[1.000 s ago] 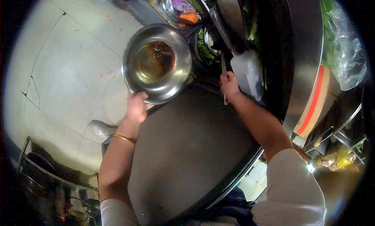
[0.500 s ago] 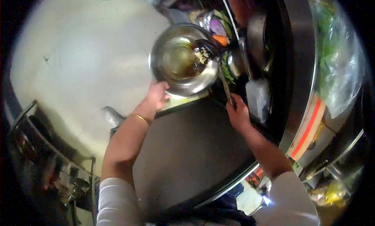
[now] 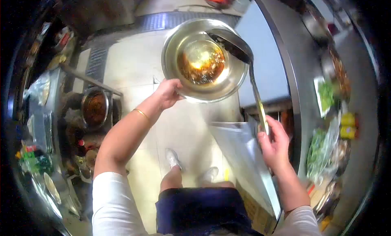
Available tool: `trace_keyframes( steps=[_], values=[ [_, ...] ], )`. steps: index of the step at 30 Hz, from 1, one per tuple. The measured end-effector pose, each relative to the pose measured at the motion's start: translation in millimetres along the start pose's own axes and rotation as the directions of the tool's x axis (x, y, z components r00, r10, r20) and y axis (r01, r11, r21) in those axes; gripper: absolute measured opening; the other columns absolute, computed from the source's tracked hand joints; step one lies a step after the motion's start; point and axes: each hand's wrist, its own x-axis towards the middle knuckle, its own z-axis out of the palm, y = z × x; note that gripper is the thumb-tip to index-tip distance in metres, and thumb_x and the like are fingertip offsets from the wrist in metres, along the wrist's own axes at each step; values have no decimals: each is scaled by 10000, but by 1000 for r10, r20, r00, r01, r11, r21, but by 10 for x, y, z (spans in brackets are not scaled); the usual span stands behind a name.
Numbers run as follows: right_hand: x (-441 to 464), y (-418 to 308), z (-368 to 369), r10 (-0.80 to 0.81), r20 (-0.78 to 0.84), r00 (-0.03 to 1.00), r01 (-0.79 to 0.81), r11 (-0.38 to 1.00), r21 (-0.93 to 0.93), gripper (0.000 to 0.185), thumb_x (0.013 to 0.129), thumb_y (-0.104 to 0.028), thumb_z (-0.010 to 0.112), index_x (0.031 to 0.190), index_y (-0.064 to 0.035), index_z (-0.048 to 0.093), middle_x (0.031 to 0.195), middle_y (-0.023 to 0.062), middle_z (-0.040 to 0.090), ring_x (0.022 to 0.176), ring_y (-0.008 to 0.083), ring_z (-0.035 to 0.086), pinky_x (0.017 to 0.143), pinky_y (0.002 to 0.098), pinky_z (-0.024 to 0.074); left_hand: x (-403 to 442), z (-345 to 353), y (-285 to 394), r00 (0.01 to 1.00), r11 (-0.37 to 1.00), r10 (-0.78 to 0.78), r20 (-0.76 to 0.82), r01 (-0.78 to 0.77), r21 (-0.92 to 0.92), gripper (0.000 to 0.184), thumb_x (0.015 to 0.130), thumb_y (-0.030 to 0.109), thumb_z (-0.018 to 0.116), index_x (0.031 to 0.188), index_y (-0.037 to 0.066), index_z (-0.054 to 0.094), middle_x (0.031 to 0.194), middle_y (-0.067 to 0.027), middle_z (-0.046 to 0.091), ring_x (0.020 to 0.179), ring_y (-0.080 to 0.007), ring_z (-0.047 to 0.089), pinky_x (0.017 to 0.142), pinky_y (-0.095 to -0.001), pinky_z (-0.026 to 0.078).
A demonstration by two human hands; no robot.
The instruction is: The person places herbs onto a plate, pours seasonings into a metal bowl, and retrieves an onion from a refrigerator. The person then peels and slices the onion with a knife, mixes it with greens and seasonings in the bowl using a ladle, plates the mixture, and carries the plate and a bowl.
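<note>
My left hand grips the lower left rim of a wide steel bowl. Brown and golden liquid with small pale bits lies in the bottom of the bowl. My right hand is closed round the handle of a long metal ladle, to the right of the bowl. The ladle's dark head is tilted over the bowl's upper right side, with a few pale bits near it. Whether the ladle touches the bowl cannot be told.
A steel counter runs along the right, bearing bagged greens and a tray of greens. At the left stands a pot of dark red food. A silver panel is below the ladle handle.
The ladle first came over the bowl and tipped its pale bits in. The view has turned away from the vegetable containers and dark surface, with bowl and ladle still held above the floor.
</note>
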Motion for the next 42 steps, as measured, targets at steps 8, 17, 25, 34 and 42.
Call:
trace_keyframes(
  steps=[8, 17, 25, 34, 42],
  values=[
    [975, -1061, 1439, 149, 528, 836, -468, 696, 544, 318, 883, -45, 481, 1199, -7, 490, 883, 86, 571, 611, 136, 536, 552, 229, 454, -275, -1323, 365, 960, 887, 226, -166, -273, -373, 314, 740, -32, 478, 1048, -89, 453, 1007, -187, 572, 952, -318, 595, 875, -472, 523],
    [1206, -1674, 4212, 102, 941, 324, -797, 564, 213, 218, 869, -105, 517, 1072, -26, 529, 776, 31, 579, 485, 88, 493, 408, 219, 393, -1075, -3026, -1469, 883, 676, -56, -465, -309, -669, 430, 748, -52, 476, 1176, -22, 454, 1073, -159, 563, 956, -310, 614, 738, -444, 572],
    [1010, -1363, 6806, -101, 816, 570, 43, 995, 93, 320, 788, -207, 572, 1017, 11, 623, 874, 196, 662, 764, 317, 653, 716, 387, 519, -2151, -3132, -2485, 744, 583, -187, -642, -442, -682, 470, 790, -17, 481, 1250, -14, 387, 1113, -171, 550, 994, -292, 609, 811, -419, 568],
    [995, -1331, 7361, 21, 845, 534, 58, 996, -62, 341, 783, -217, 584, 1032, 13, 628, 858, 195, 667, 809, 310, 656, 744, 394, 504, -2390, -3186, -2908, 705, 342, -205, -678, -598, -725, 451, 757, -53, 414, 1207, -47, 389, 1082, -166, 546, 1015, -285, 590, 873, -387, 554],
    [1130, -1678, 7080, 234, 925, 299, -476, 877, -67, 197, 831, -118, 550, 985, 3, 574, 776, 86, 601, 550, 129, 540, 472, 286, 459, -2341, -3376, -2197, 665, 365, -74, -743, -675, -641, 458, 796, 2, 411, 1247, -68, 372, 1206, -205, 501, 1084, -291, 551, 958, -435, 494]
  ],
)
